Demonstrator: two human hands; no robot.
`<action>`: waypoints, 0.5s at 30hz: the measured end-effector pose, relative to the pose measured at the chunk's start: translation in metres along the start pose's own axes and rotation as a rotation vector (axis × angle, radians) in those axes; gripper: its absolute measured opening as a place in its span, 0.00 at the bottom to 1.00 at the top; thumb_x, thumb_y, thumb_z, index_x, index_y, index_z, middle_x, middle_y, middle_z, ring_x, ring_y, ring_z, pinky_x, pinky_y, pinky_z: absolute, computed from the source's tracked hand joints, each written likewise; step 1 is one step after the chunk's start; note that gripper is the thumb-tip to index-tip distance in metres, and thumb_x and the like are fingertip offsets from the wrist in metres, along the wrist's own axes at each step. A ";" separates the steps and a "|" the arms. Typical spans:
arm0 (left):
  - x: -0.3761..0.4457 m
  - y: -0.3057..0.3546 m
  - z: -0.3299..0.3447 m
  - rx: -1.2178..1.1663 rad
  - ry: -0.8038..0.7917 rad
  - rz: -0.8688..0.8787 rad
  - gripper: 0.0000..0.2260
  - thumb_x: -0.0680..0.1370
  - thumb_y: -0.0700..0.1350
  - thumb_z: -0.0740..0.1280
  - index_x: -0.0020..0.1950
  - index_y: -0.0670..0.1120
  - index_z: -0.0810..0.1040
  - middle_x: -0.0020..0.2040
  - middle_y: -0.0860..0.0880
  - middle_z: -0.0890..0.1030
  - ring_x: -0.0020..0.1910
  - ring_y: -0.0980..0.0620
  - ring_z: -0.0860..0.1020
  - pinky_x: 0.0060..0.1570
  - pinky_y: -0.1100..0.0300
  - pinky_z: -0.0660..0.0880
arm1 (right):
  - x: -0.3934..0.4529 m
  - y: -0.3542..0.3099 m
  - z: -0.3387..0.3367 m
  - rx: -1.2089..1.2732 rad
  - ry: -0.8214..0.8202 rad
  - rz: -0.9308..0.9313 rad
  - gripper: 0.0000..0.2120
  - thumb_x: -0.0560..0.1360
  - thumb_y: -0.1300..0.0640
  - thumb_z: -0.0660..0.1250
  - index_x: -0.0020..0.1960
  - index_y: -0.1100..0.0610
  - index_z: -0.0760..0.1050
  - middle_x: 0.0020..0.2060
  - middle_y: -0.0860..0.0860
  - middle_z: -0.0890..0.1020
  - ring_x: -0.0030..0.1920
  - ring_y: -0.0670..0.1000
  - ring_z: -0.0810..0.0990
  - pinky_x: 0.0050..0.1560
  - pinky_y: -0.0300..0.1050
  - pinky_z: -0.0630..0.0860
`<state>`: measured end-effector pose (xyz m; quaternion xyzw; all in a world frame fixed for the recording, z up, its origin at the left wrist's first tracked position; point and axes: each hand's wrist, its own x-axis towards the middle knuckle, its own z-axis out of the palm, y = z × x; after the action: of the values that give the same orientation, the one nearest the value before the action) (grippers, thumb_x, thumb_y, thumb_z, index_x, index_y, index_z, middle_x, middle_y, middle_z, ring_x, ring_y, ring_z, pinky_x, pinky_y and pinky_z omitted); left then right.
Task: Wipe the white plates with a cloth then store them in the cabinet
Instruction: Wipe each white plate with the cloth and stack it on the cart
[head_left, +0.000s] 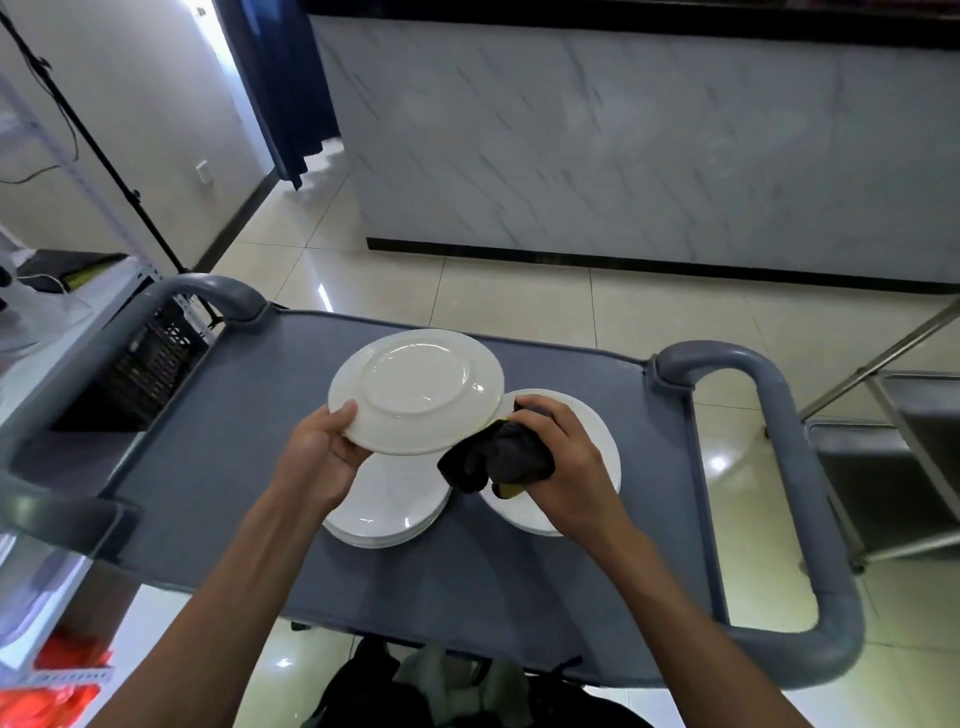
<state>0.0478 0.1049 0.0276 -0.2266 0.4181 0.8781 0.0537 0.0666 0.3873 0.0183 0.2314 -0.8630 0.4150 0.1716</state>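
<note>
My left hand (319, 452) grips the near-left rim of a white plate (415, 389), held above the cart with its underside facing me. My right hand (558, 460) holds a bunched dark cloth (498, 457) with a yellow edge, right at the plate's lower right rim. Below the held plate lies a stack of white plates (387, 514) on the cart. Another white plate (597, 441) lies to the right, mostly covered by my right hand and the cloth.
The plates sit on a grey plastic cart (234, 467) with loop handles left (208, 296) and right (789, 467). A marble-faced counter (623, 156) stands beyond. A steel rack (909, 467) is at the right, and shelving with a black crate (150, 364) at the left.
</note>
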 end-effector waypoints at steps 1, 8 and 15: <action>0.000 0.001 0.000 0.019 -0.004 0.031 0.12 0.82 0.36 0.59 0.63 0.40 0.77 0.56 0.44 0.85 0.52 0.47 0.85 0.47 0.54 0.83 | 0.001 -0.003 -0.002 0.014 -0.002 0.016 0.26 0.65 0.71 0.77 0.62 0.62 0.78 0.64 0.56 0.77 0.64 0.55 0.76 0.65 0.48 0.74; -0.010 -0.005 0.006 0.243 0.111 0.121 0.10 0.80 0.34 0.63 0.58 0.43 0.79 0.50 0.44 0.83 0.45 0.43 0.80 0.37 0.50 0.82 | 0.027 -0.029 -0.003 0.196 -0.031 0.127 0.31 0.66 0.65 0.78 0.67 0.56 0.75 0.67 0.48 0.72 0.66 0.40 0.72 0.66 0.32 0.67; -0.028 -0.023 0.011 0.304 -0.026 0.141 0.11 0.80 0.36 0.63 0.59 0.43 0.80 0.47 0.45 0.85 0.41 0.47 0.83 0.35 0.50 0.81 | 0.055 -0.036 0.026 0.177 -0.175 0.315 0.34 0.71 0.58 0.77 0.73 0.57 0.69 0.69 0.50 0.69 0.68 0.48 0.70 0.72 0.42 0.66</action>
<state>0.0759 0.1308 0.0296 -0.1746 0.5604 0.8090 0.0310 0.0381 0.3328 0.0527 0.1431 -0.8604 0.4890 0.0080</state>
